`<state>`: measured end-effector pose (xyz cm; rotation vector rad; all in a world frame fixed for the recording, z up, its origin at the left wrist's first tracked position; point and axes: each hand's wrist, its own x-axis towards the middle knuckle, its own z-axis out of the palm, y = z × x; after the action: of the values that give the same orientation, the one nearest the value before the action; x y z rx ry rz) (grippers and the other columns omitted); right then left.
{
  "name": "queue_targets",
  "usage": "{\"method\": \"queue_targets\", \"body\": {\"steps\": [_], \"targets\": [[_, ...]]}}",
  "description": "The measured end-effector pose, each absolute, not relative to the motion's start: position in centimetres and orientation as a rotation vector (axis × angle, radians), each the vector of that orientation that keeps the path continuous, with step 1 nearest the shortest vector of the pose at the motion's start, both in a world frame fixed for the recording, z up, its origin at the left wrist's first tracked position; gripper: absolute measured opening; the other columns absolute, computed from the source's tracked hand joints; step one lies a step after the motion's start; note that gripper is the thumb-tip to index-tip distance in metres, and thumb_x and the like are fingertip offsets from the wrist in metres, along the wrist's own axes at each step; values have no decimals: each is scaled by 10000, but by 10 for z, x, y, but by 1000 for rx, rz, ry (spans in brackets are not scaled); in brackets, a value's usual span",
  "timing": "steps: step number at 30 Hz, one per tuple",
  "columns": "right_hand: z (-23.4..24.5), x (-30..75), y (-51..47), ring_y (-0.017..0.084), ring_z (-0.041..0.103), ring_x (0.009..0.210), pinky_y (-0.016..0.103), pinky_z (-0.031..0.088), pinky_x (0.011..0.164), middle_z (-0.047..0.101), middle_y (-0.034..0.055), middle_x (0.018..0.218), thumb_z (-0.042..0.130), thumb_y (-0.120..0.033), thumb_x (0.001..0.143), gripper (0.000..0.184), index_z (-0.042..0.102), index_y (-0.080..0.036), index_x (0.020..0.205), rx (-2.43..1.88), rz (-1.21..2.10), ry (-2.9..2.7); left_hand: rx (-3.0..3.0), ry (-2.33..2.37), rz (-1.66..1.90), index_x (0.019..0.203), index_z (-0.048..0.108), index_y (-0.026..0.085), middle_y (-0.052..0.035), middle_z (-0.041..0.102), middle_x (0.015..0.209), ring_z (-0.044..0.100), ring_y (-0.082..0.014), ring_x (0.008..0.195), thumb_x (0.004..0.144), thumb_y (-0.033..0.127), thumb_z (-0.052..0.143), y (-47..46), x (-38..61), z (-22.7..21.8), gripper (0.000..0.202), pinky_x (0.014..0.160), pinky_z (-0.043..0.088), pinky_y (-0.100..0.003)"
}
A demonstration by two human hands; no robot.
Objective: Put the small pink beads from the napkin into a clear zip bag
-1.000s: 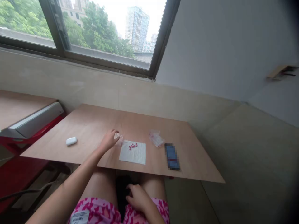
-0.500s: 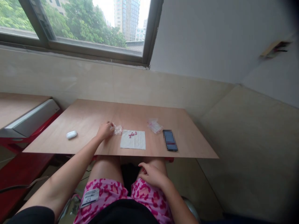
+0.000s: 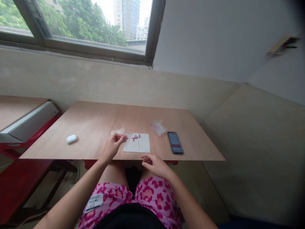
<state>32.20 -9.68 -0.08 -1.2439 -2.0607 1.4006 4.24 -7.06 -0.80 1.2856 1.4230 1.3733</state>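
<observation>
Head view: a sheet of pale plywood [image 3: 95, 127] is laid as a tabletop beneath a window, and a loose cluster of tiny dark-pink beads [image 3: 135, 137] is seen near the upper edge of a square white paper napkin [image 3: 137, 144]. The beads are gathered in one small group on the napkin, and none can be made out on the bare wood, though pieces so small could be missed from this height. They are lying out in the open, not inside either bag as far as can be seen.

A flattened clear plastic bag [image 3: 118, 131] is lying just beside the napkin's upper left corner and appears to hold nothing. A crumpled clear plastic bag [image 3: 158, 128] is placed beyond the napkin's upper right corner. A faint pink tinge is visible in it, but its contents are too small to be told.

The left hand [image 3: 113, 146] is held at the napkin's left edge, with its fingers [image 3: 121, 138] narrowly curled and close to the flat bag; whether anything thin is pinched cannot be told. The right hand [image 3: 154, 165] is held half open at the board's front edge, with nothing seen in it.

A white oblong plastic case [image 3: 71, 139] is lying well left of the napkin, and a dark-blue slab, blurred out and probably a phone [image 3: 175, 143], is lying to its right.
</observation>
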Motion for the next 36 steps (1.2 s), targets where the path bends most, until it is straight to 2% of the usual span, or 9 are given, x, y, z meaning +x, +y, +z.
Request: {"method": "queue_targets", "body": {"steps": [6,10,13,15,21,25,30,34,36], "targets": [[-22,299,-67,225,688,959,345,545,811,734,92,1075,670,-501,929,397,696,-195,1181,-1140,1475,-1599,1175,1151,1148,906,603,175,-41,720,809,706,-173,696,901,482,743,-84,72,-19,338,677,549,-298],[-31,298,-64,172,643,768,298,509,689,703,54,901,712,-556,882,471,700,-174,1157,-1121,1688,-1386,1278,1095,948,915,610,174,2,654,736,636,-130,625,931,471,710,-81,77,-25,314,588,476,-237],[-29,300,-64,135,565,648,275,453,632,641,6,747,711,-543,885,399,730,-168,1020,-1105,1774,-1391,1344,1121,893,950,628,179,24,602,726,605,-123,609,943,458,692,-77,79,-26,287,555,456,-225],[-26,300,-64,130,549,636,273,437,626,630,4,730,675,-539,910,377,731,-168,942,-1070,1819,-1394,1360,1136,878,954,629,183,33,585,722,582,-116,585,946,456,683,-76,79,-25,279,544,459,-225],[-19,299,-65,128,555,654,278,447,653,656,9,793,710,-478,884,322,742,-176,992,-1089,1847,-1442,1367,1155,846,973,638,179,46,575,646,553,-107,538,960,475,669,-79,78,-26,299,528,438,-214],[-21,299,-70,131,579,683,271,457,668,657,1,813,765,-422,840,277,709,-176,956,-1015,1884,-1435,1338,1130,782,964,633,186,67,540,552,505,-99,448,964,499,656,-85,81,-26,314,448,371,-195],[-25,299,-74,134,592,625,252,449,609,646,-24,706,800,-388,788,284,643,-183,906,-1051,1940,-1375,1358,1124,718,953,673,181,24,621,655,494,-84,431,963,514,640,-91,88,-23,335,413,340,-192],[-24,301,-73,121,573,558,245,445,575,633,-39,642,797,-373,762,289,619,-181,886,-1055,1999,-1323,1371,1165,631,977,682,177,33,599,640,437,-75,401,976,527,610,-91,85,-23,358,389,283,-196],[-24,302,-72,116,568,542,243,447,568,636,-40,636,790,-362,758,280,603,-184,868,-1074,1973,-1313,1424,1189,629,982,679,181,22,621,677,476,-90,448,980,506,605,-88,79,-25,334,421,320,-204]]}}
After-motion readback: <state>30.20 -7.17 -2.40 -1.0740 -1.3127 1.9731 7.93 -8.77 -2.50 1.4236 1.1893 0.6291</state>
